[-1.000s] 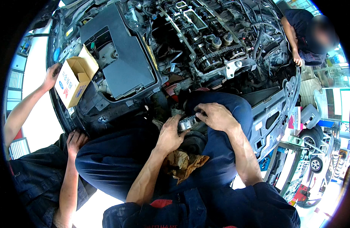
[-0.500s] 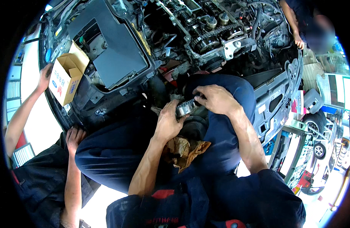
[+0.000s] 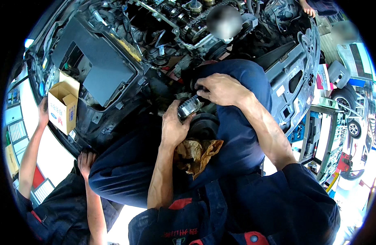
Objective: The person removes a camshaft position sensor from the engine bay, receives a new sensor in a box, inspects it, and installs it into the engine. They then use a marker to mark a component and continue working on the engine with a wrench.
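Observation:
My left hand (image 3: 174,125) is closed round a silver ridged metal part (image 3: 189,107), held over my lap. My right hand (image 3: 221,90) has its fingers bent at the part's upper right end, and its fingertips seem to touch it; they are partly hidden. Crumpled brown paper (image 3: 196,157) lies on my lap, nearer to me than the part. Just beyond the paper is a dark round part (image 3: 204,125), mostly in shadow.
An opened engine (image 3: 192,24) and a flat black cover (image 3: 100,65) lie ahead. At left, an open cardboard box (image 3: 64,104) rests on the car's edge beside a co-worker's hand (image 3: 43,112). Another person's hand (image 3: 307,9) is at top right. A grey panel (image 3: 296,81) stands at right.
The whole view has shifted, with the engine higher in the picture. Both my hands stay at the silver ridged metal part, which appears slightly turned. The box stays beside the co-worker's hand.

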`<state>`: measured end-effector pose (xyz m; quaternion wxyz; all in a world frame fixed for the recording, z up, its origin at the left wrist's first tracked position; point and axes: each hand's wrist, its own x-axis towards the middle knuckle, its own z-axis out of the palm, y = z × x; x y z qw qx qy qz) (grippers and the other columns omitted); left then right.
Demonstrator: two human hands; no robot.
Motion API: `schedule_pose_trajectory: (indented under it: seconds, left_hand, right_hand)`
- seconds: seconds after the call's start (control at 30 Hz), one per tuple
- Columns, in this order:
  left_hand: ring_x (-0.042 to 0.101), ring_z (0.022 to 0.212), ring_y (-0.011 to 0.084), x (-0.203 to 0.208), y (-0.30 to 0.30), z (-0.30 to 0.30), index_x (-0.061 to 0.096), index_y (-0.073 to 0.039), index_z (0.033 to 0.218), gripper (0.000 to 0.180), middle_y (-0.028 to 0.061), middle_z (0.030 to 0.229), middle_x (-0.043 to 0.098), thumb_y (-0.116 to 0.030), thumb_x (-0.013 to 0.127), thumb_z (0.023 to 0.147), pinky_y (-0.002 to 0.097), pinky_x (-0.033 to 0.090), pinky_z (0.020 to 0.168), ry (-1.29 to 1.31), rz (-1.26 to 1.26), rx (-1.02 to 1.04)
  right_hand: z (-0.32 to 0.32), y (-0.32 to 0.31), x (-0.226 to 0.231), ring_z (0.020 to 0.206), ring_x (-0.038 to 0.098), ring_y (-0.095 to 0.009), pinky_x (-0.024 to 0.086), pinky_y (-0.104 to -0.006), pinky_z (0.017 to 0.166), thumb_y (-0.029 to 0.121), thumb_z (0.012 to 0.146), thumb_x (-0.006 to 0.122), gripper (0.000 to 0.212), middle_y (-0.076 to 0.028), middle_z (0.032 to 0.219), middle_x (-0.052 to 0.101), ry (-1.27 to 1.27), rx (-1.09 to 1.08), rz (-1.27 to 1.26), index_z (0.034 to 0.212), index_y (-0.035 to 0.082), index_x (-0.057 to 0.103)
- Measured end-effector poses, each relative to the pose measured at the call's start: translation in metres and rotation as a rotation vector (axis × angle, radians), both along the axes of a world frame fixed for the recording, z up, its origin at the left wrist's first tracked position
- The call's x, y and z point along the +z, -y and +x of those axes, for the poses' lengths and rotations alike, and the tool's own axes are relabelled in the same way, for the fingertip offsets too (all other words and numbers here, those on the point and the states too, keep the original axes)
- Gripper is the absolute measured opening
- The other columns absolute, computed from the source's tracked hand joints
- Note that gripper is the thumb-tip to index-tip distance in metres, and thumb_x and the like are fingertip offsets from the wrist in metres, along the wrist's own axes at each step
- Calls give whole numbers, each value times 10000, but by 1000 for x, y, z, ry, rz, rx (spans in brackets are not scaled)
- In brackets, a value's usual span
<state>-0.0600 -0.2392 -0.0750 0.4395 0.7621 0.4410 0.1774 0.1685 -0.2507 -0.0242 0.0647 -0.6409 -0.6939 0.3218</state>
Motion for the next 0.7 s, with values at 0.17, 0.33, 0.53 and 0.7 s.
schedule_pose_trajectory:
  seconds: [0.17, 0.33, 0.53, 0.7]
  left_hand:
    - [690, 1049, 363, 7, 1, -5, 612, 24, 1214, 471, 228, 1089, 705, -106, 801, 802, 422, 520, 910, 53, -84, 57]
    - [676, 1071, 384, 23, -4, -12, 617, 21, 1211, 482, 237, 1130, 691, -113, 816, 793, 422, 515, 929, 163, -103, 126]
    - [669, 1034, 230, 50, -6, -14, 625, 4, 1235, 434, 146, 1131, 702, -137, 790, 860, 362, 513, 929, 282, -60, 170]
    - [677, 1040, 329, 39, -10, -21, 606, 61, 1212, 514, 215, 1115, 690, -256, 791, 853, 416, 513, 906, 355, -29, 193]
  right_hand:
    - [-4, 1, 3, 993, 625, -403, 487, -481, 896, 291, 979, 593, 308, -199, 1001, 688, -58, -11, 11, 1139, 37, 661]
    - [-7, -3, 11, 994, 671, -297, 527, -414, 850, 333, 1003, 628, 449, -178, 1019, 690, -297, -117, 45, 1330, 31, 570]
    - [-30, 13, 24, 1455, 357, -408, 311, -442, 1201, 758, 877, 551, 1035, -310, 1572, 324, -607, -250, -190, 1538, -8, 330]
    - [-54, 6, -38, 1344, 468, -352, 422, -419, 1103, 669, 873, 667, 1046, -255, 1467, 450, -739, -307, -292, 1576, 23, 238]
